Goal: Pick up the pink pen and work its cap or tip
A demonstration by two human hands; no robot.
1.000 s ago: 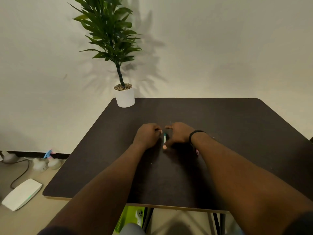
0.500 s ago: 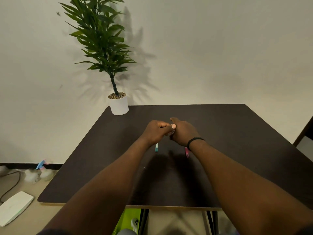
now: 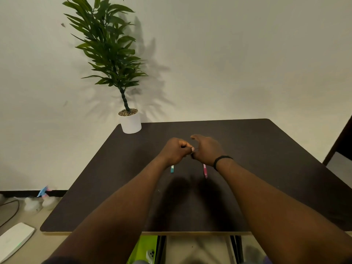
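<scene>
Head view, both of my hands raised just above the middle of the dark table. My left hand is curled into a fist, thumb laid forward toward the other hand; out of its lower side juts the end of a teal-and-white pen-like stick, so I read this hand as gripping that stick, with the rest of the stick hidden inside the fist. My right hand sits just beside the left, almost meeting it at the thumb tips; its forefinger is lifted and bent in an arc, the thumb turned in toward the left fist. Below its heel a pink stick shows, slanting down toward me; its upper part is covered by the hand, and I cannot tell whether the fingers actually clamp it or whether it simply lies on the table beneath the wrist. A black wristband circles my right wrist. Whether something small is pinched between the two thumbs is too fine to make out. Both forearms throw soft shadows on the tabletop below the sticks. At the far left corner of the table stands a white pot with pebbles on top, carrying a leafy green plant against the pale wall. On the floor to the left lie a flat white device and a dark cable.
</scene>
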